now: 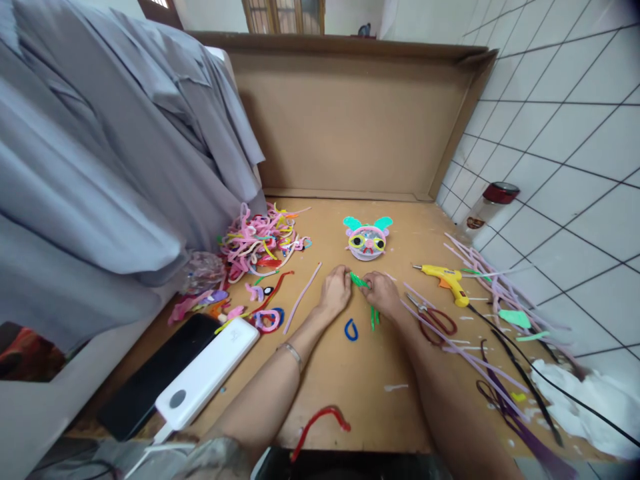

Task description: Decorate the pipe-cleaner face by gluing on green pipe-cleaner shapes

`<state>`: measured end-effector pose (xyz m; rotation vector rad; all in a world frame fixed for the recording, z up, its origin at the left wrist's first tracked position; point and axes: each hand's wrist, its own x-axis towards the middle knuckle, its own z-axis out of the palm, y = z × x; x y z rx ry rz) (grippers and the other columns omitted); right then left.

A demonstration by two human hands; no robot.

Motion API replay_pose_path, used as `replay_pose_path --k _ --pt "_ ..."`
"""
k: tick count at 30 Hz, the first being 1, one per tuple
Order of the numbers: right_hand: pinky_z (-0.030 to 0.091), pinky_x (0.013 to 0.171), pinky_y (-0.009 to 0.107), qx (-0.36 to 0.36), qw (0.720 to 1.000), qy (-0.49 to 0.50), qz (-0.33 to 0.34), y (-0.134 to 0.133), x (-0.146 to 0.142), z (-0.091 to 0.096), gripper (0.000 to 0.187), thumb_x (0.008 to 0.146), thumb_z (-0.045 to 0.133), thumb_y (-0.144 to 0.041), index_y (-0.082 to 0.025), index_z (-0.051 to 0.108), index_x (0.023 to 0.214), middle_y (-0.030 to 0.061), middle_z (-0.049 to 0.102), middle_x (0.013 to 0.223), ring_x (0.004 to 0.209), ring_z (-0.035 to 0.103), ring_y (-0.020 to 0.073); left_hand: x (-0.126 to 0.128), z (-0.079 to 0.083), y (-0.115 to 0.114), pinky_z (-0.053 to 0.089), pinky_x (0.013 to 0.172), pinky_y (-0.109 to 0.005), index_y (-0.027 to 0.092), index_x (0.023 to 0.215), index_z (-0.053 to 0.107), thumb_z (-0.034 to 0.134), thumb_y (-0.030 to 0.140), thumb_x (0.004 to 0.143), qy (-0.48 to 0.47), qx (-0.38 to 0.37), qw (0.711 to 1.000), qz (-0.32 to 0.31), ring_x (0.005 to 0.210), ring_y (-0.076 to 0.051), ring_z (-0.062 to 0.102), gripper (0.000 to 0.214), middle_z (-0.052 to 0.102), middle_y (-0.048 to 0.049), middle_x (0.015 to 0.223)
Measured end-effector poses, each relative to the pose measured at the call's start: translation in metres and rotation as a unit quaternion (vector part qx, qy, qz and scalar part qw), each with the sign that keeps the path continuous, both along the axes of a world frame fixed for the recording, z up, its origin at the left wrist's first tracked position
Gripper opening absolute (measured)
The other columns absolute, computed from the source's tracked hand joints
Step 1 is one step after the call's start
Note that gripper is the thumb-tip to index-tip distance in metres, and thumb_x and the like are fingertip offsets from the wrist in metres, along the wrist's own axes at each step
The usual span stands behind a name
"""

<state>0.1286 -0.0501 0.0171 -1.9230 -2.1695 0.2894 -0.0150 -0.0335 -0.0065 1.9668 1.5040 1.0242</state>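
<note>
Between my two hands is a green pipe cleaner [359,280], bent or bunched into a short piece. My left hand [338,288] pinches its left end, and my right hand [380,292] grips the right end. Green strands [375,319] hang or lie just below my right hand; whether they join the held piece I cannot tell. Just beyond my hands sits a small pink face figure [369,244] with green ears and yellow-ringed eyes. A blue pipe cleaner loop [351,330] lies on the table in front of my hands.
Left are a pile of pipe cleaners [257,240], a white power bank [207,373] and a black phone [160,373]. Right are a yellow glue gun [447,280], red-handled scissors [434,321], lilac pipe cleaners [493,287], a jar [493,203] and white tissue [585,407]. A cardboard wall [350,120] stands behind.
</note>
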Motion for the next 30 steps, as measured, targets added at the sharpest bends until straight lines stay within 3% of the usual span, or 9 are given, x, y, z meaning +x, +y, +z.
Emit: replay_pose_path --k 7,11,16,20,23,30 --pt "0.037 0.070 0.023 0.009 1.000 0.012 -0.019 0.000 -0.002 -0.002 0.018 0.087 0.053 -0.026 -0.020 0.069 0.092 0.0064 0.069 0.095 0.086 0.060 0.0167 0.001 0.004 -0.003 0.048 0.082 -0.033 0.017 0.096 0.060 0.047 0.022 0.089 0.010 -0.013 1.000 0.003 0.085 -0.020 0.063 0.015 0.068 -0.0087 0.092" --pt "0.039 0.068 0.023 0.006 0.996 0.092 -0.010 0.004 0.005 -0.004 0.019 0.085 0.057 -0.030 -0.018 0.071 0.089 0.0049 0.070 0.088 0.078 0.060 0.0151 0.001 0.002 -0.001 0.048 0.082 -0.031 0.018 0.091 0.062 0.052 0.011 0.081 0.012 -0.020 1.000 -0.001 0.085 -0.019 0.064 0.016 0.069 -0.0071 0.089" --pt "0.038 0.062 0.022 0.035 0.983 0.179 -0.032 0.006 0.011 -0.005 0.031 0.090 0.046 -0.033 -0.016 0.070 0.082 0.0037 0.069 0.077 0.070 0.059 0.0143 -0.002 0.000 0.004 0.050 0.081 -0.030 0.017 0.093 0.062 0.049 0.010 0.082 -0.051 -0.026 0.998 0.013 0.081 -0.017 0.065 0.018 0.070 -0.0071 0.089" --pt "0.035 0.061 0.022 0.022 0.992 0.125 -0.006 0.005 0.007 -0.005 0.018 0.079 0.062 -0.033 -0.018 0.070 0.084 0.0028 0.069 0.078 0.070 0.057 0.0143 -0.003 -0.003 0.008 0.051 0.079 -0.029 0.016 0.095 0.061 0.049 0.011 0.082 -0.098 -0.030 0.995 0.020 0.080 -0.017 0.065 0.019 0.070 -0.0069 0.089" --pt "0.033 0.060 0.022 0.026 0.995 0.100 -0.016 0.005 0.006 -0.007 0.012 0.078 0.060 -0.026 -0.018 0.069 0.080 0.0025 0.068 0.077 0.069 0.055 0.0140 -0.003 -0.004 0.009 0.051 0.076 -0.028 0.015 0.098 0.061 0.045 0.010 0.083 -0.134 -0.048 0.990 0.015 0.074 -0.016 0.065 0.022 0.069 -0.0058 0.083" --pt "0.031 0.054 0.022 0.023 0.968 0.248 -0.007 0.005 0.009 -0.008 0.041 0.091 0.040 -0.038 -0.016 0.059 0.062 -0.0015 0.054 0.056 0.054 0.046 0.0113 0.000 0.000 0.006 0.047 0.092 -0.034 0.016 0.091 0.064 0.046 0.012 0.084 -0.092 0.003 0.995 0.035 0.097 -0.020 0.062 0.019 0.066 -0.0090 0.098"
